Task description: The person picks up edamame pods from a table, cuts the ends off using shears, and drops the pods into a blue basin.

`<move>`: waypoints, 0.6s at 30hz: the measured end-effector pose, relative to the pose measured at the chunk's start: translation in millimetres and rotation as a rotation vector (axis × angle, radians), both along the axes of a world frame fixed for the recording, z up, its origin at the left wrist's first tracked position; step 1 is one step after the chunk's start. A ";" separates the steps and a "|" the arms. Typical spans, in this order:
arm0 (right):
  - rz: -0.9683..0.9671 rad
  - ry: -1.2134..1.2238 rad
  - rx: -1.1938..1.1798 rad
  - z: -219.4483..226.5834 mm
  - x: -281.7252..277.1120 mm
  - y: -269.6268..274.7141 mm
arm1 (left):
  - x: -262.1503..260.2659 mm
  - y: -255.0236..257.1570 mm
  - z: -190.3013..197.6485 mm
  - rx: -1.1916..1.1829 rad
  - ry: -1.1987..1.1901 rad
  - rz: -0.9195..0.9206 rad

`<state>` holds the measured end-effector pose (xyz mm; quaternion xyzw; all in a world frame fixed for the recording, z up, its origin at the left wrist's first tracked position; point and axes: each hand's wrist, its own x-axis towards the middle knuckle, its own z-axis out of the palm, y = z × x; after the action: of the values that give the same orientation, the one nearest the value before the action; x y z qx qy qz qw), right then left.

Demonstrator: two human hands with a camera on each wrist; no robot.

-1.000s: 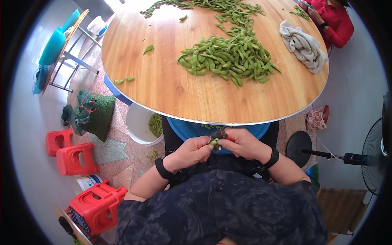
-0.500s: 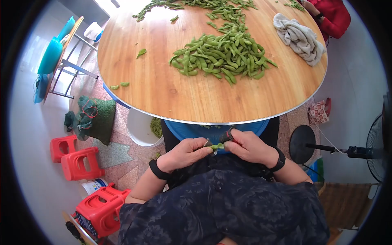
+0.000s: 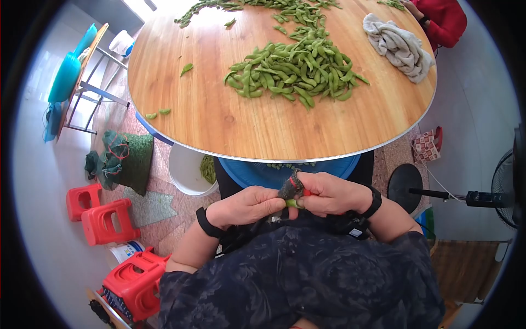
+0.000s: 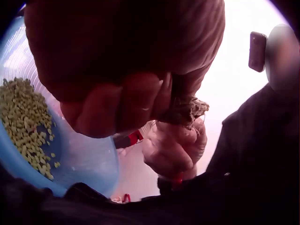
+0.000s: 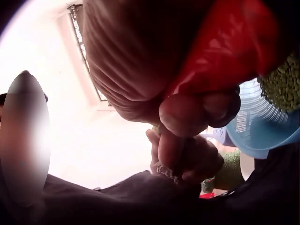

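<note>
In the head view, both hands meet over the lap, just short of the table edge. A green soybean pod [image 3: 294,203] lies between them. My left hand [image 3: 247,206] pinches its left end between thumb and fingers. Thumb and fingers of my right hand [image 3: 335,194] hold the other end. A dark covering [image 3: 290,187] with a red band wraps a right-hand finger, and red material [image 5: 229,42] shows in the palm in the right wrist view. Below is a blue basin [image 3: 235,174]; shelled beans [image 4: 28,122] lie in it in the left wrist view.
A pile of pods [image 3: 296,68] covers part of the round wooden table [image 3: 230,131], near a crumpled cloth [image 3: 397,46]. A white bucket [image 3: 183,170] and red stools [image 3: 112,219] stand left, a fan [image 3: 501,186] right. Another person's red sleeve [image 3: 449,24] shows behind.
The hands draw together again after being slightly apart half a second ago. My right hand's wrapped finger now lies over the pod. The head view has shifted slightly.
</note>
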<state>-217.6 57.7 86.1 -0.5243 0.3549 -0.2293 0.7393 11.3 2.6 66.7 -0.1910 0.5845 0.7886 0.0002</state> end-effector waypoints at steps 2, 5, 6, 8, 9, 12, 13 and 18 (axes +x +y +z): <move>-0.014 -0.040 0.034 5.7 1.8 -0.7 | -1.0 -2.8 3.3 -0.002 0.030 -0.005; -0.066 -0.137 0.157 4.1 2.1 -2.3 | -2.7 -5.8 20.5 -0.179 -0.028 -0.023; -0.097 -0.197 0.255 3.0 1.9 -2.1 | -3.0 -6.0 25.9 -0.347 -0.119 -0.027; -0.112 -0.259 0.363 3.3 0.6 -1.3 | -3.8 -2.8 28.5 -0.682 -0.052 -0.038; -0.123 -0.322 0.472 3.1 0.2 -0.4 | -4.6 -1.3 29.5 -1.017 0.017 -0.046; -0.146 -0.558 0.645 -7.0 1.3 4.4 | -11.4 1.7 34.6 -1.241 0.141 0.104; -0.146 -0.558 0.644 -7.2 1.0 4.3 | -11.9 1.4 34.5 -1.242 0.141 0.104; -0.220 -0.258 0.214 -2.1 0.0 3.0 | -7.6 1.5 15.0 -1.021 0.052 0.113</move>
<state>-217.6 60.7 84.0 -0.3672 0.3345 -0.3350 0.8007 3.7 4.0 81.8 -0.1783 0.8836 0.4061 -0.1500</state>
